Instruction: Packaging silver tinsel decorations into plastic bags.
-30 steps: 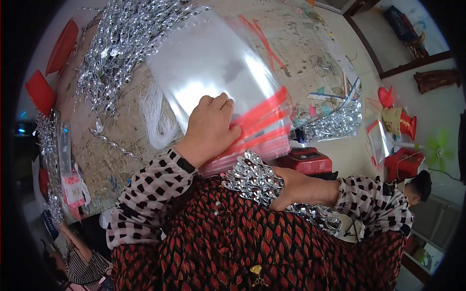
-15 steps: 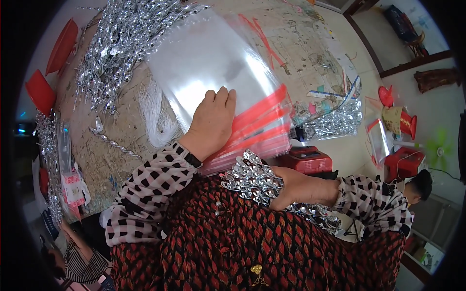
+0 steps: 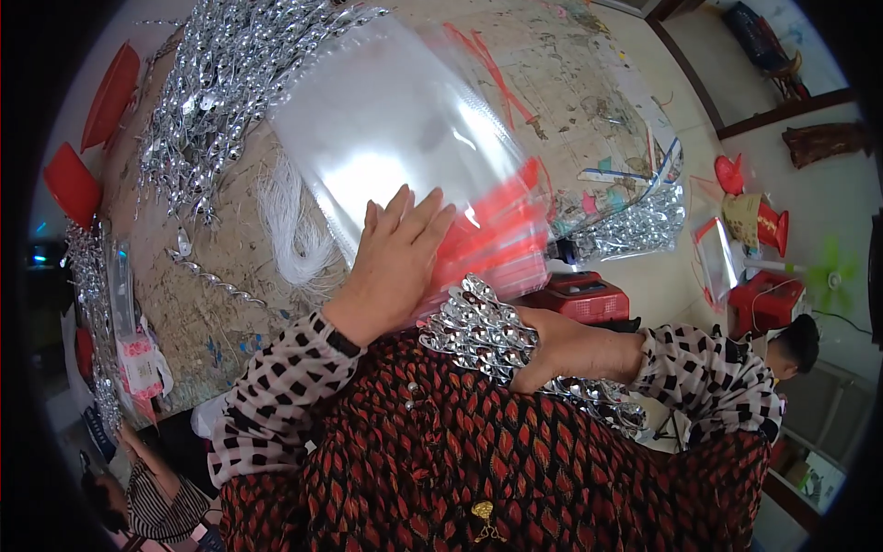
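Observation:
A stack of clear plastic bags [image 3: 368, 110] with red strips along the near edge lies on the worktable. My left hand [image 3: 391, 258] rests on the near left part of the stack, palm down, fingers stretched out and apart. On the right, my right hand [image 3: 556, 350] is wrapped round a bundle of shiny silver twisted ornaments [image 3: 478, 327], held against my front just off the table edge. The bundle's far end sticks out past my thumb, and its tail hangs below my wrist.
A big heap of silver twisted strands [image 3: 212, 101] covers the far left of the table [image 3: 212, 322]. White string [image 3: 290, 221] lies beside the bags. Red basket [image 3: 584, 299] stands beyond the right edge. Other people sit at lower left [image 3: 161, 497] and far right [image 3: 796, 345].
My left hand has slid back slightly toward me and left, and its fingers have spread. The bags' red edges have shifted a little. The right hand keeps its hold on the bundle.

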Demonstrator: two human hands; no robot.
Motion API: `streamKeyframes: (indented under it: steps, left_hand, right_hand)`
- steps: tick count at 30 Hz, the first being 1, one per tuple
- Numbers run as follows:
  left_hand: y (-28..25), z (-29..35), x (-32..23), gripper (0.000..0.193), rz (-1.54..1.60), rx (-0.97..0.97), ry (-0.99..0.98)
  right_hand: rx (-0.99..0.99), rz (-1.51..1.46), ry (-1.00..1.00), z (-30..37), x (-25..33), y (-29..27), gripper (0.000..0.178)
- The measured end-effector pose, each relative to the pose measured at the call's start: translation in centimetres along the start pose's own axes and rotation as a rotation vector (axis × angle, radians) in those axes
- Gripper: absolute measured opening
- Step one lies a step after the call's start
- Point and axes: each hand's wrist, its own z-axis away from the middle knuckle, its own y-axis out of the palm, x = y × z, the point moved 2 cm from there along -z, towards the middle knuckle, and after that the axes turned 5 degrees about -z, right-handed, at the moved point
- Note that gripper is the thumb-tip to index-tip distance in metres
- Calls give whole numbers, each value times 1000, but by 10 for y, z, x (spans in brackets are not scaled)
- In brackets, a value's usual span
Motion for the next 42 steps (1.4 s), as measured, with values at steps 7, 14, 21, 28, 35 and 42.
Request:
streamKeyframes:
  steps: [7,14,21,28,35,42]
  left_hand:
    - [-10,16,-4,42,316,140,-158]
    - [-25,18,-7,40,584,169,-207]
    - [-36,12,-28,43,452,87,-161]
    - [-13,14,-29,49,384,148,-72]
    - [-13,13,-30,51,369,152,-33]
    - [-10,15,-31,52,399,145,-36]
  right_hand:
    - [-25,-56,15,-2,3,-5,58]
    - [-31,-153,38,-5,6,-12,76]
    - [-189,-157,113,-4,24,-8,66]
    - [-193,-150,135,1,37,-2,54]
    - [-170,-161,84,-3,30,-7,52]
    - [-243,-64,147,-2,44,4,81]
